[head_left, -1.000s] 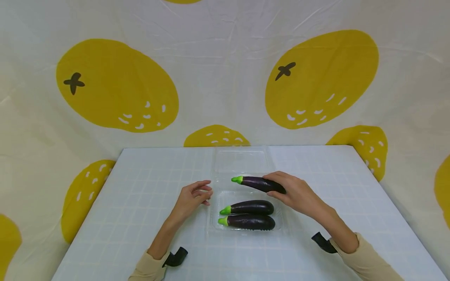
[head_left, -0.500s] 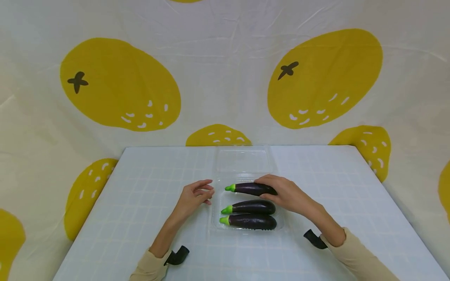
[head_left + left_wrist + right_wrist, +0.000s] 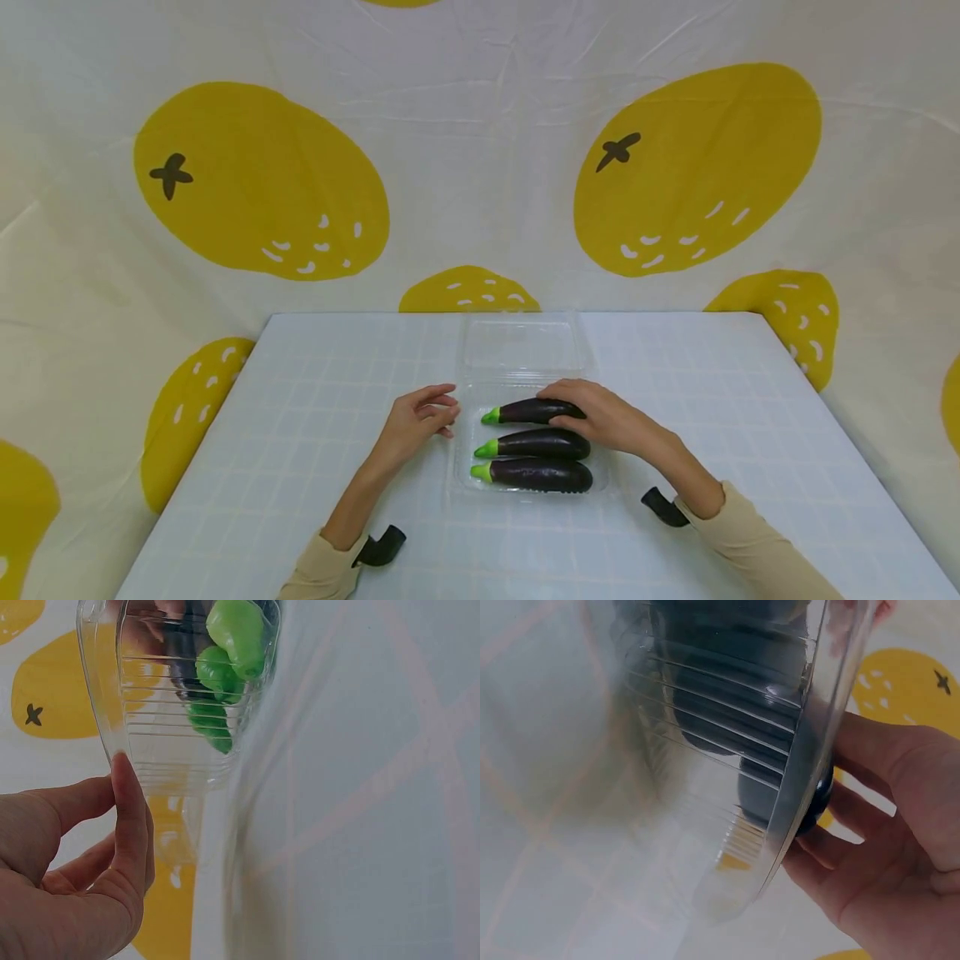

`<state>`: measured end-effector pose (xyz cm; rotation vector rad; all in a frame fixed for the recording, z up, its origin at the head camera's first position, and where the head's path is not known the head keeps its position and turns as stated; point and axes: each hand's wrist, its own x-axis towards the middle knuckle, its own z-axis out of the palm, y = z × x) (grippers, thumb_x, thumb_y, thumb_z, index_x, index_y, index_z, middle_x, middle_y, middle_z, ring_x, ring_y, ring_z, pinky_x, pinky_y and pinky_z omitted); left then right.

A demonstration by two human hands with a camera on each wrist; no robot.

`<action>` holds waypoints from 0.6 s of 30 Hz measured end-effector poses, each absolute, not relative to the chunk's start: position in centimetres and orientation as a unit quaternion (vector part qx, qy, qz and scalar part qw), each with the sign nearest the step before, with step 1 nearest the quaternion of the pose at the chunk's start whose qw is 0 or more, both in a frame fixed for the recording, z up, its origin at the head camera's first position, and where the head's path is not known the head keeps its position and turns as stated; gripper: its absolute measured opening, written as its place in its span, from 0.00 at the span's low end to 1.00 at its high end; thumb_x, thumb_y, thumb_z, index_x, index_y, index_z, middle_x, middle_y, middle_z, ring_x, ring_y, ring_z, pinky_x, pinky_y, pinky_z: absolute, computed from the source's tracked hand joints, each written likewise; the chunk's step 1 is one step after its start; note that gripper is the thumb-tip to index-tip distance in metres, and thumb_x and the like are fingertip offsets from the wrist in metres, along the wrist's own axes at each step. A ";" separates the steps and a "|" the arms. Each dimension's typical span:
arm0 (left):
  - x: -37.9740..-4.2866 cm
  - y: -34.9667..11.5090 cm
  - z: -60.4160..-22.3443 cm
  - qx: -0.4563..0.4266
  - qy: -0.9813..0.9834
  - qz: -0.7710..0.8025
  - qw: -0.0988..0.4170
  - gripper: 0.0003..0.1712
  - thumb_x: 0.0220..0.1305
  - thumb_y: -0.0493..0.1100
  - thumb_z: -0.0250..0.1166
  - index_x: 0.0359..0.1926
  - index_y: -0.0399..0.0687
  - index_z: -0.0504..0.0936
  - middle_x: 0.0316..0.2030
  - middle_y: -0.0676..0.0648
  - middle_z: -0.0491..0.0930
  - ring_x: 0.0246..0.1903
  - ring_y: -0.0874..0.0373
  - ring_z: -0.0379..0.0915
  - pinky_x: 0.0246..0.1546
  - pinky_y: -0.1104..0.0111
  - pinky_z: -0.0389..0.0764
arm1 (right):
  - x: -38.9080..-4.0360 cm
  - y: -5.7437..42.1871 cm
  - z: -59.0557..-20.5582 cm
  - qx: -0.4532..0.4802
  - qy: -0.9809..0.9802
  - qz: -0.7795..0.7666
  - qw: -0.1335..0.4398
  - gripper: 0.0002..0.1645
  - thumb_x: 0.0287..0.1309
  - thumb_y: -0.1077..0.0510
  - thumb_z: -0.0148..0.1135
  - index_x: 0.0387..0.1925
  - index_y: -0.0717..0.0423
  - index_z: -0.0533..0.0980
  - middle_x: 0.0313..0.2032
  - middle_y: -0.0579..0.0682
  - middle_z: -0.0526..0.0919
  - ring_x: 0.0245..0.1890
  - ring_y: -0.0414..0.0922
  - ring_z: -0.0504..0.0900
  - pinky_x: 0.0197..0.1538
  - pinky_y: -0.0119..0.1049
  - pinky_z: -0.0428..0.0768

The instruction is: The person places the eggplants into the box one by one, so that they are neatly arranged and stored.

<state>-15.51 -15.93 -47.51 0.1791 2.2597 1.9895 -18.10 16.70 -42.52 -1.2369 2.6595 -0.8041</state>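
Observation:
Three dark purple eggplants with green stem ends lie side by side in a clear plastic container in the head view: a near eggplant [image 3: 536, 474], a middle eggplant [image 3: 536, 443] and a far eggplant [image 3: 528, 411]. My right hand [image 3: 600, 414] grips the blunt right end of the far one from above. In the right wrist view, its fingers [image 3: 847, 817] curl about that dark end over the rim. Fingers loosely bent, my left hand [image 3: 412, 423] stays at the container's left side. In the left wrist view, a fingertip [image 3: 124, 769] overlaps the rim's corner.
The clear container [image 3: 459, 467] lies with its hinged lid [image 3: 517, 343] folded back toward the table's far edge. A white table [image 3: 337, 375] with a faint grid carries it. Behind hangs a pale cloth [image 3: 480, 167] printed with yellow fruit.
My right hand has brought the far eggplant left and down into the container, beside the other two. The left hand has kept nearly the same place and pose.

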 end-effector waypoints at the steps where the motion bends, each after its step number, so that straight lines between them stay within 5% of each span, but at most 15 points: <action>1: -15.5 -15.9 -47.5 0.057 0.748 0.658 0.065 0.28 0.68 0.37 0.70 0.65 0.30 0.76 0.46 0.38 0.83 0.31 0.49 0.84 0.35 0.64 0.89 | -18.1 16.7 -42.6 -0.407 0.873 -0.265 0.053 0.21 0.68 0.62 0.66 0.60 0.66 0.78 0.56 0.56 0.83 0.58 0.54 0.81 0.61 0.52 0.80; 18: -15.5 -15.8 -47.5 0.056 0.744 0.663 0.062 0.27 0.68 0.34 0.69 0.65 0.28 0.75 0.46 0.35 0.82 0.39 0.37 0.83 0.36 0.61 0.89 | -18.1 16.8 -43.2 -0.406 0.877 -0.253 0.036 0.19 0.65 0.65 0.68 0.57 0.66 0.79 0.54 0.57 0.85 0.55 0.54 0.83 0.58 0.51 0.82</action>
